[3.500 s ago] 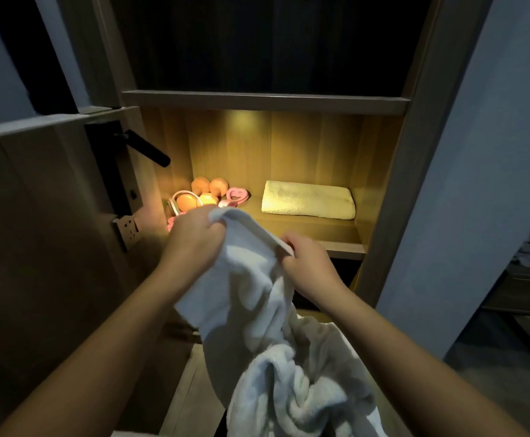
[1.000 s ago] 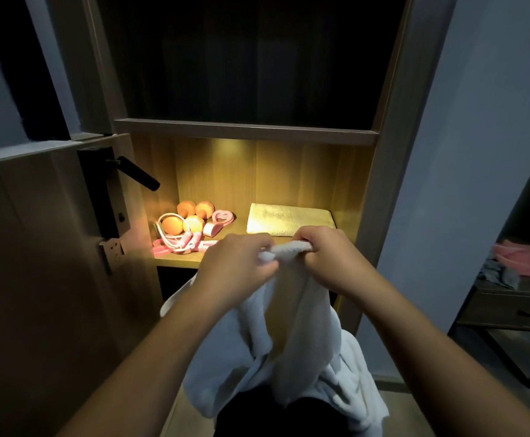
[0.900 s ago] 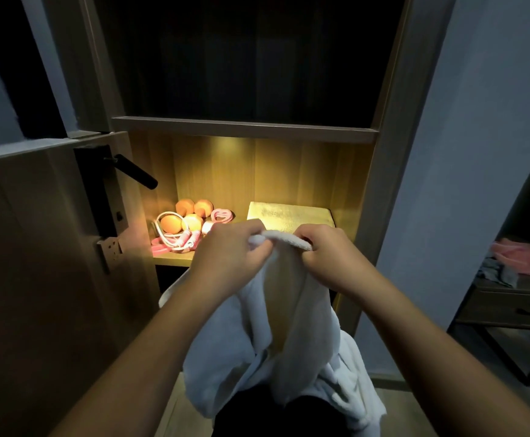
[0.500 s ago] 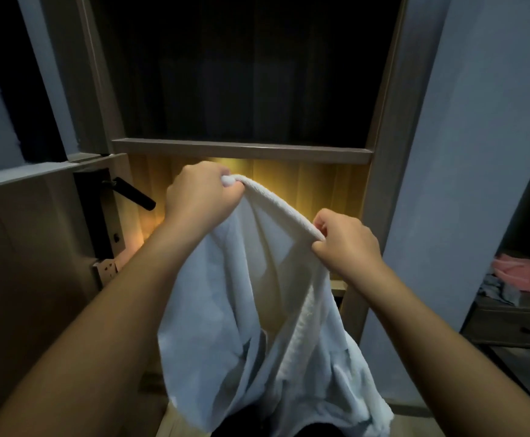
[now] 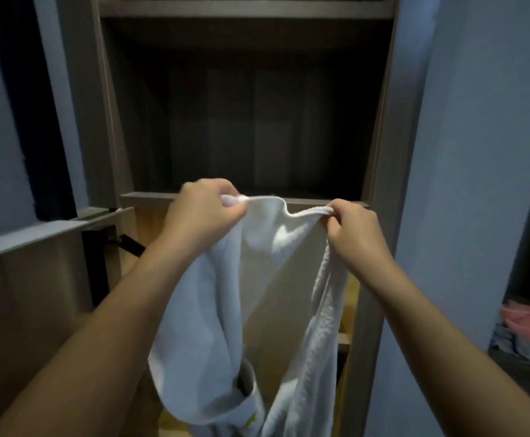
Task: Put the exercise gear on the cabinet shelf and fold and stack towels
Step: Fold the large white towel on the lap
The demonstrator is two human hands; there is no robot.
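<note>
A white towel (image 5: 276, 279) hangs in front of me, stretched by its top edge between both hands. My left hand (image 5: 203, 212) pinches the left corner and my right hand (image 5: 350, 228) pinches the right corner, both at the height of the cabinet's shelf board (image 5: 144, 198). The towel droops in loose folds down to the bottom of the view. It hides the lit shelf below the board, so the exercise gear and the folded towel there are out of sight.
Above the board is a dark cabinet compartment (image 5: 251, 115). An open wooden door (image 5: 30, 294) with a black handle (image 5: 131, 246) stands at the left. A blue-grey wall (image 5: 465, 184) rises on the right, with pink cloth (image 5: 528, 323) on furniture at the far right.
Both hands have risen and spread apart, pulling the towel's top edge taut and level. The view has tilted up, so the lit shelf is now covered by the towel.
</note>
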